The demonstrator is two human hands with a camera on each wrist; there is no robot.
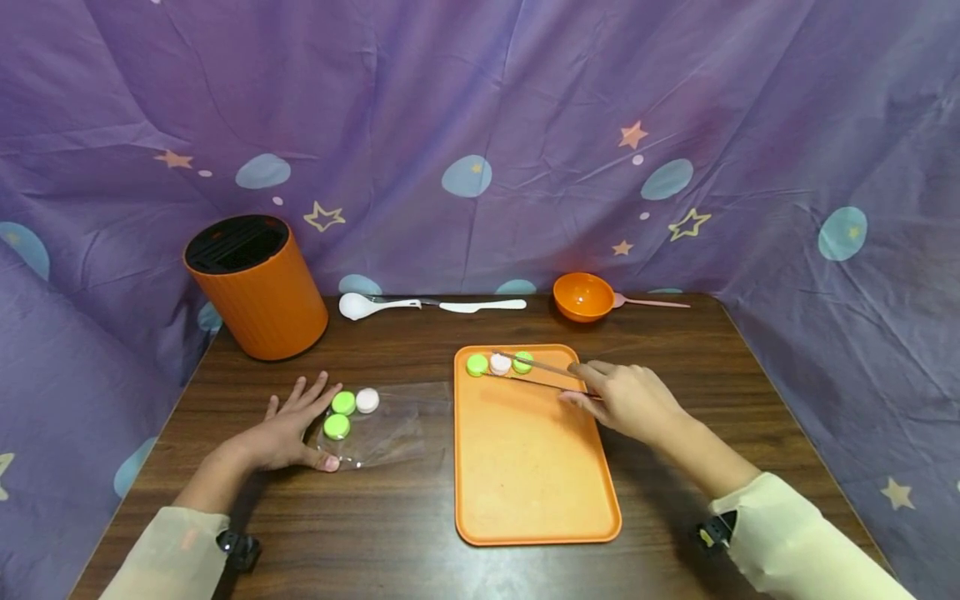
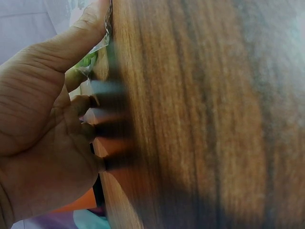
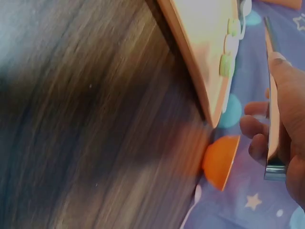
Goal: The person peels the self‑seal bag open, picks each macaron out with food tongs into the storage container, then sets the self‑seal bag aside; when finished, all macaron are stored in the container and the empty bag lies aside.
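right hand [image 1: 626, 398] has its grip pinched on tongs [image 1: 536, 374], long axis pointing left at the white cap [image 1: 500, 363] on the orange tray [image 1: 532, 467]; left hand [image 1: 288, 429] lies flat and loose

Left hand [image 2: 43, 129] cut off by frame edge; tongs [image 3: 272, 95] tips out of view.

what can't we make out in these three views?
- Head view: whether the tongs tips grip the pink cap or only straddle it; too small.
- Left wrist view: caps under the left hand; palm hides them, and the table is motion-blurred.
- Right wrist view: tong tips cut off by the top edge; right hand cut off by the right edge.
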